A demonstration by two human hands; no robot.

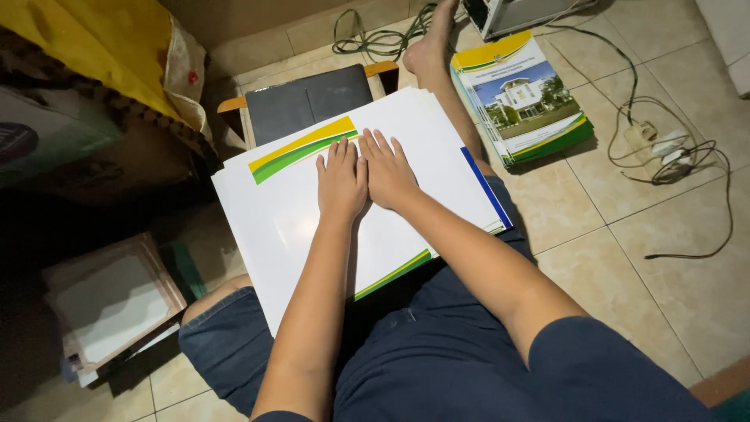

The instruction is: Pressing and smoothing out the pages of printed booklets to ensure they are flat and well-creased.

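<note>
Hands flat, side by side, on white glossy sheet (289, 227) lying over person's lap: left hand (341, 181) and right hand (388, 172) both spread open, palms down, thumbs touching, gripping nothing. Stack of printed covers (527, 98) on tiled floor (625, 227) to the right.

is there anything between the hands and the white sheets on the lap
Nothing visible. The left hand and right hand lie flat, side by side, directly on the top sheet of the white glossy sheet stack with yellow-green stripes.
</note>
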